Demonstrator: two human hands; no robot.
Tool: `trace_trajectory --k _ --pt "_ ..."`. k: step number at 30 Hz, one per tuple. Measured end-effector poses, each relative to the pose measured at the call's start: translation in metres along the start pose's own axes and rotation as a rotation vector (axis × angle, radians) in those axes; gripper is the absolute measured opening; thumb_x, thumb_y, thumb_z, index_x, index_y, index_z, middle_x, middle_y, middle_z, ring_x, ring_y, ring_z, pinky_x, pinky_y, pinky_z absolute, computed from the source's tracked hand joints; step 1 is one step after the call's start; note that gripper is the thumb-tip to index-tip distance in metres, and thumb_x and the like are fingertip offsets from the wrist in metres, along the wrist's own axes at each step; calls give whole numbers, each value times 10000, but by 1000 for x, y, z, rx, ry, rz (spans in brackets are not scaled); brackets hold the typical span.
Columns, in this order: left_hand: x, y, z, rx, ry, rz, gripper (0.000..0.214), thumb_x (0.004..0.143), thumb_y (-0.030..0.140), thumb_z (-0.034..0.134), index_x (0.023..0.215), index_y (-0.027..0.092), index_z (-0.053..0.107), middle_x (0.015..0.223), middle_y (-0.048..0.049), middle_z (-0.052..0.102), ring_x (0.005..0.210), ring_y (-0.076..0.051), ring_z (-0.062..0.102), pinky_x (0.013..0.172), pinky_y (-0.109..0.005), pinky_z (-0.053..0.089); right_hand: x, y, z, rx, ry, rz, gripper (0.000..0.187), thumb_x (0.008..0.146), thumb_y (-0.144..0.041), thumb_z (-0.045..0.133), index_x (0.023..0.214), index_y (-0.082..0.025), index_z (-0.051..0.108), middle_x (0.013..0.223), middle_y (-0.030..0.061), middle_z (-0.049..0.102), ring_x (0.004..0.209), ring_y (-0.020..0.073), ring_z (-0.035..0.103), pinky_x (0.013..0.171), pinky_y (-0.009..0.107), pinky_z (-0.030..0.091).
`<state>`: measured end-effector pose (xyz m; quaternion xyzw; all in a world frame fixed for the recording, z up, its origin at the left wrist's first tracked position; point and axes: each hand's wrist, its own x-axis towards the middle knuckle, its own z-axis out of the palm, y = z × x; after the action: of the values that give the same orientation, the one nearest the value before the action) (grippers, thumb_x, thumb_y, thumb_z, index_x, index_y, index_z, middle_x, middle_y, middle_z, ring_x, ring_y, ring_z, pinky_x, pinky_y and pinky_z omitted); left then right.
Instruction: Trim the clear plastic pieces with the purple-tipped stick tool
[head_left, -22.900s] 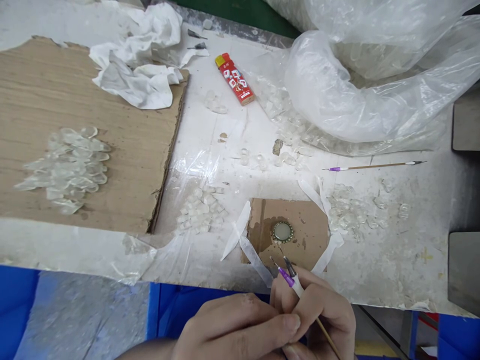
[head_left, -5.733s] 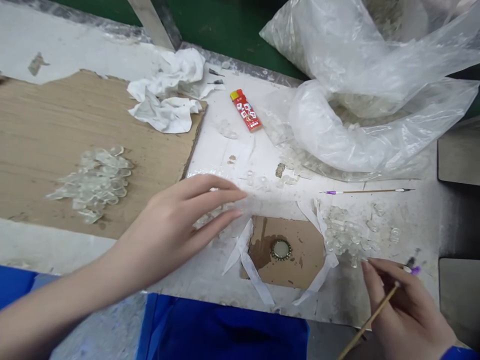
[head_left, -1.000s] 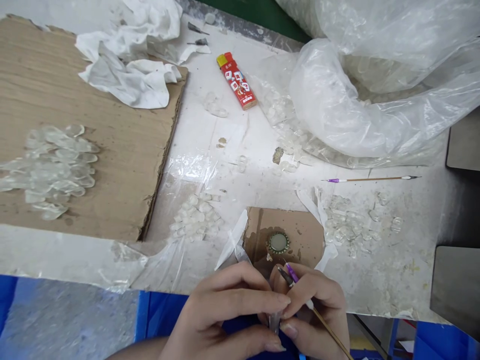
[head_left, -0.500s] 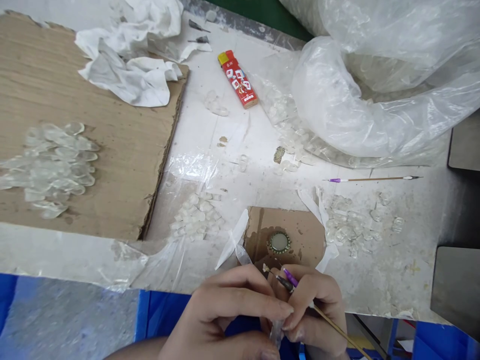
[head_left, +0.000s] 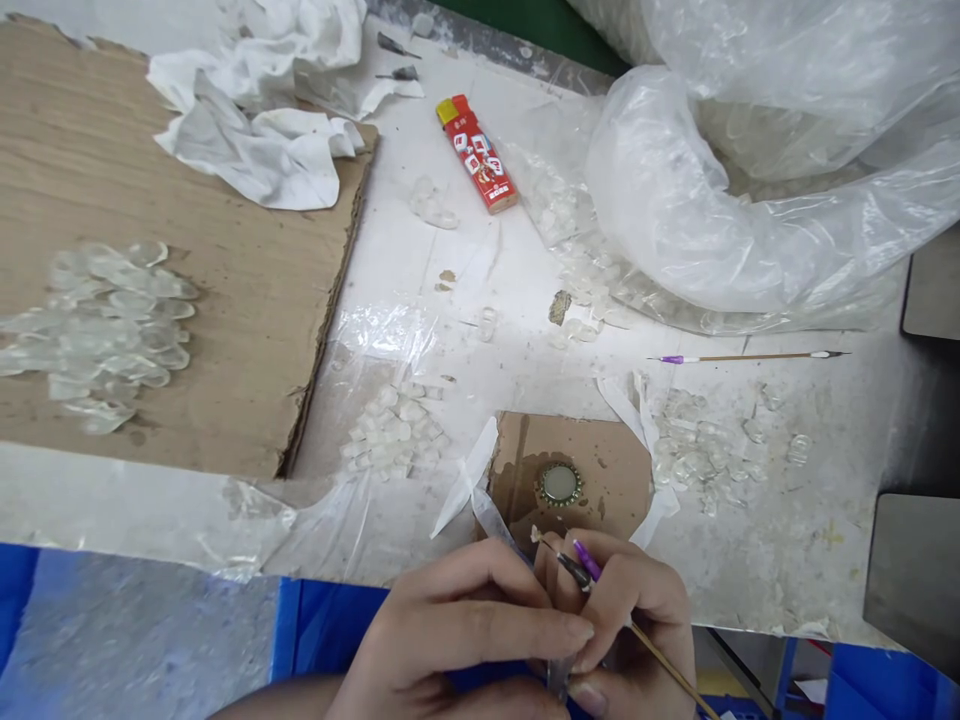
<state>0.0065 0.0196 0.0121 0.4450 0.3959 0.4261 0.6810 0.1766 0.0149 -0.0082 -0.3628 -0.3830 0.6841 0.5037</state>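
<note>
My left hand (head_left: 472,630) is closed, its thumb and fingers pinching a small clear plastic piece (head_left: 557,676). Touching the same piece from the other side are the fingertips of my right hand (head_left: 645,620). Tucked in that closed right hand is a thin wooden stick (head_left: 670,664). Near its fingers stick out a black needle tip (head_left: 574,571) and a purple tip (head_left: 587,560); how they join the stick is partly hidden. A pale crumb (head_left: 535,535) sits at the fine needle end. Just beyond both hands, a bottle cap (head_left: 561,484) lies on a wet-stained cardboard square (head_left: 525,440).
Clear pieces (head_left: 701,450) lie right of the square, whitish pieces (head_left: 395,430) left of it. More clear pieces (head_left: 124,325) cover part of a large cardboard sheet (head_left: 247,330), beside a crumpled cloth (head_left: 277,155). Further back are a red lighter (head_left: 480,158), a plastic bag (head_left: 675,210) and another needle-tipped stick (head_left: 750,357).
My hands have shifted very slightly to the right, and the clear piece sits a little deeper between the fingers. The things on the table have stayed in place.
</note>
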Motion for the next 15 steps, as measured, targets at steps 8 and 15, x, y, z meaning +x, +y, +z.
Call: trace_trajectory --k 8,15 --pt "-4 -1 -2 22 -16 2 480 897 185 893 1324 392 818 1012 -72 854 772 -201 823 685 -229 703 -7 -2 4 -2 38 8 348 963 -437 789 754 -252 582 699 -52 457 597 124 398 553 266 306" --pt "-10 -2 -9 50 -63 44 585 923 103 846 1418 400 752 998 -60 807 746 -185 816 660 -218 712 0 -6 6 -43 33 -28 285 977 -386 780 778 -261 620 699 -41 457 592 135 397 539 268 314"
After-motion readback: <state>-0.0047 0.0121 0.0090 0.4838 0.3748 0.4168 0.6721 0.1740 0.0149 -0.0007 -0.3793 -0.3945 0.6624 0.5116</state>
